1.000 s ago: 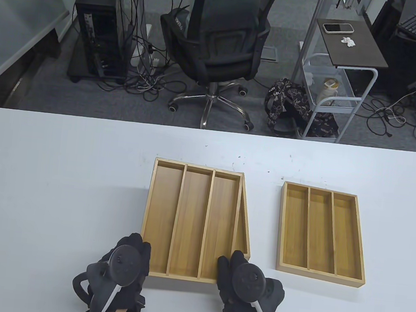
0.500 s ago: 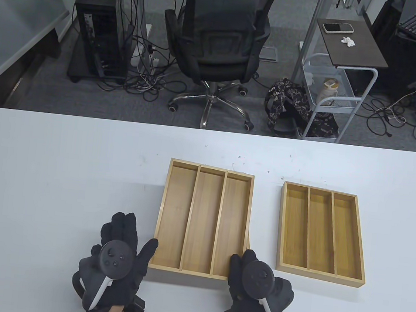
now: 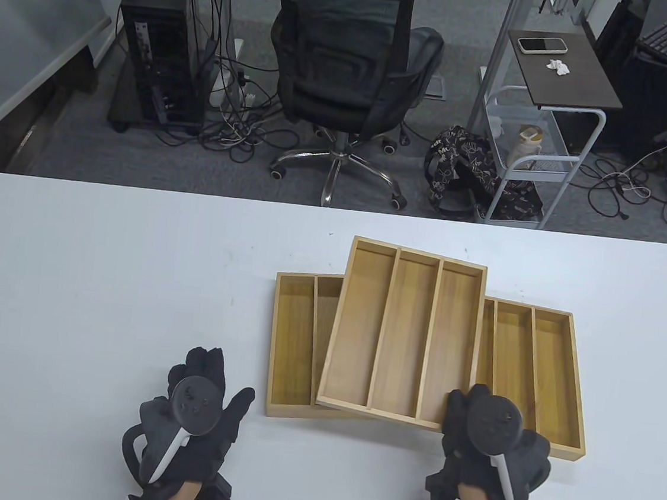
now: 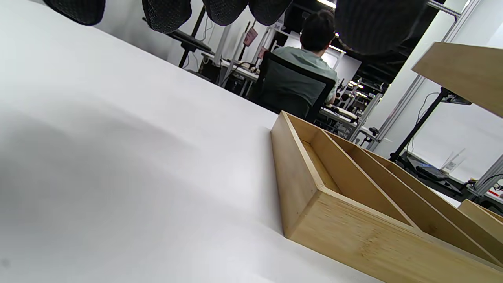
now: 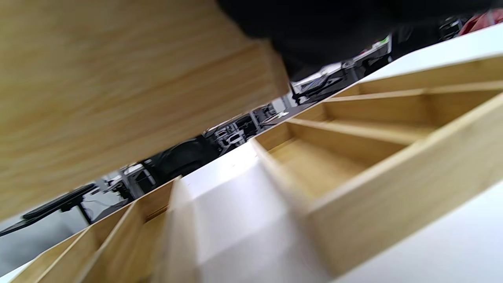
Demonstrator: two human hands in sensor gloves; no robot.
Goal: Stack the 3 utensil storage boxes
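The lifted box (image 3: 402, 332) hangs in the air between the left box (image 3: 293, 347) and the right box (image 3: 535, 375), overlapping both, at about 12 o'clock from the right hand (image 3: 483, 438). It is rigid bamboo with thin walls and dividers; I judge it light but awkward from one corner, best gripped across a wall or rim. The right hand pinches its near right corner. The left hand (image 3: 197, 408) hovers with fingers spread, holding nothing, at 9 o'clock from the left box. Half a second ago the lifted box lay on the left box; now it is raised and carried rightward, and the left hand has let go.
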